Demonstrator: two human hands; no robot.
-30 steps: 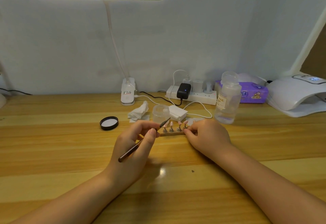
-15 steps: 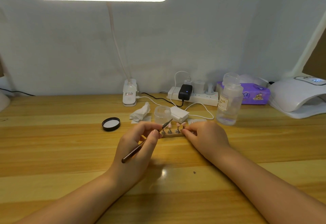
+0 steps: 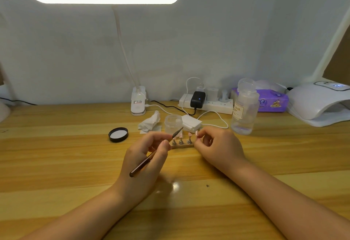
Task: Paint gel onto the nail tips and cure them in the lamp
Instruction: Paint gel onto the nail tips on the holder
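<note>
A small wooden holder [image 3: 183,145] stands on the desk with several pink nail tips [image 3: 189,135] on metal stands. My left hand [image 3: 145,162] grips a thin brown gel brush [image 3: 149,159], whose dark tip points at the leftmost nail tip. My right hand [image 3: 217,146] pinches the rightmost nail tip [image 3: 197,133] at the holder's right end. An open clear gel jar [image 3: 173,122] stands just behind the holder. The white curing lamp [image 3: 320,103] sits at the far right with its display lit.
The jar's black lid [image 3: 118,134] lies to the left. A crumpled tissue [image 3: 150,122], a white pad stack [image 3: 191,121], a clear liquid bottle [image 3: 244,109], a power strip [image 3: 206,103], a purple wipes pack [image 3: 272,100] and a desk lamp base [image 3: 138,101] line the back.
Both hands stay at the holder. The brush tip has held near the leftmost tips, and my right fingers have closed on the rightmost tip. The camera shifted slightly.
</note>
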